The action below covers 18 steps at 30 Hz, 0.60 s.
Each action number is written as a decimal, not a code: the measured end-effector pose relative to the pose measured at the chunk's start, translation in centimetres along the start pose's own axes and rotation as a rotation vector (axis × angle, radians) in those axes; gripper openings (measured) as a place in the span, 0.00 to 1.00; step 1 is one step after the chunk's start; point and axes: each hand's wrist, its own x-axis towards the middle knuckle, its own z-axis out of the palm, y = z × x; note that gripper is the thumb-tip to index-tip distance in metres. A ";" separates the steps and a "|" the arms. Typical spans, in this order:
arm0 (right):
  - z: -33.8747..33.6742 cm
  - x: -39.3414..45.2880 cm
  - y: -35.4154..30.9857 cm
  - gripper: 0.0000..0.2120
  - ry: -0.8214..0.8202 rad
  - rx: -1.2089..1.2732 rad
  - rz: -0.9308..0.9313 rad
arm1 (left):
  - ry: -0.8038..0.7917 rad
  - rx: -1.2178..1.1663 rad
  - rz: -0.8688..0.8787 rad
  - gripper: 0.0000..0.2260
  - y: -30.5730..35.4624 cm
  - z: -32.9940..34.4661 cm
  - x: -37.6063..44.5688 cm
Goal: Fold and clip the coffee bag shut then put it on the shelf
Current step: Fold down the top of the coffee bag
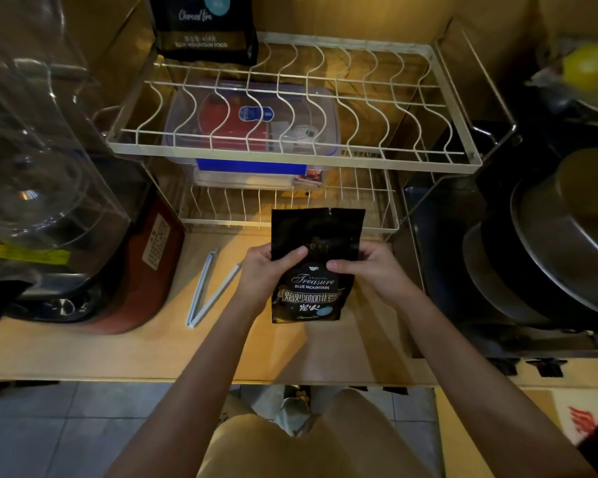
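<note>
I hold the bag (313, 267) upright in both hands, over the middle of the counter (325, 350), just in front of the rack's (290, 153) lower tier. My left hand (268, 270) grips its left edge, thumb pressed across the front just above the printed label; my right hand (366, 269) grips the right edge at the same height, thumb reaching in toward the centre. The two thumbs nearly meet. The bag's flat, unfilled top sticks up above my hands, unfolded, with a small notch in its upper edge. The labelled lower half hangs below my grip, its bottom close to the counter; I cannot tell whether it touches.

The clip (209, 289) lies open in a V on the counter to the left of my left hand, its near end pointing toward the front edge. A second bag (206, 27) stands at the back left corner of the rack's top tier.
</note>
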 end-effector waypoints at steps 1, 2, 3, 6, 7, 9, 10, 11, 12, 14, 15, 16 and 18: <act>0.0 0.0 0.1 0.11 0.022 0.011 0.003 | -0.004 0.011 0.001 0.03 0.0 -0.1 0.0; 0.0 0.1 0.1 0.11 0.044 0.015 0.009 | -0.015 0.022 0.012 0.02 0.2 -0.2 0.0; 0.0 0.2 0.0 0.11 0.055 0.013 0.011 | -0.021 0.033 0.028 0.03 0.4 -0.2 0.0; 0.0 0.3 -0.3 0.08 0.072 0.030 -0.025 | 0.001 0.012 0.055 0.05 1.2 -0.2 0.1; 0.2 0.3 -0.3 0.07 0.078 0.052 -0.031 | 0.006 0.008 0.055 0.05 1.3 -0.2 0.2; 0.6 0.2 0.0 0.06 0.111 0.114 -0.022 | 0.002 0.013 0.034 0.05 1.5 -0.1 0.2; 0.8 0.0 0.3 0.05 0.129 0.148 -0.016 | 0.001 0.011 0.019 0.07 1.6 0.0 0.2; 1.0 -0.1 0.4 0.05 0.145 0.177 -0.009 | 0.003 0.003 0.006 0.09 1.6 0.0 0.2; 1.2 -0.2 0.4 0.06 0.156 0.198 -0.004 | 0.011 -0.006 -0.001 0.10 1.6 0.1 0.2; 1.5 -0.5 0.1 0.07 0.161 0.239 -0.010 | 0.026 -0.020 0.000 0.11 1.8 0.0 0.2; 1.7 -0.7 -0.1 0.08 0.159 0.272 -0.027 | 0.033 -0.031 0.010 0.11 1.9 0.0 0.3; 2.0 -0.7 -0.2 0.10 0.174 0.306 -0.044 | 0.039 -0.043 0.026 0.11 2.0 0.0 0.3; 2.6 -0.8 -0.4 0.17 0.275 0.353 -0.058 | 0.068 -0.061 0.050 0.16 2.1 0.2 0.4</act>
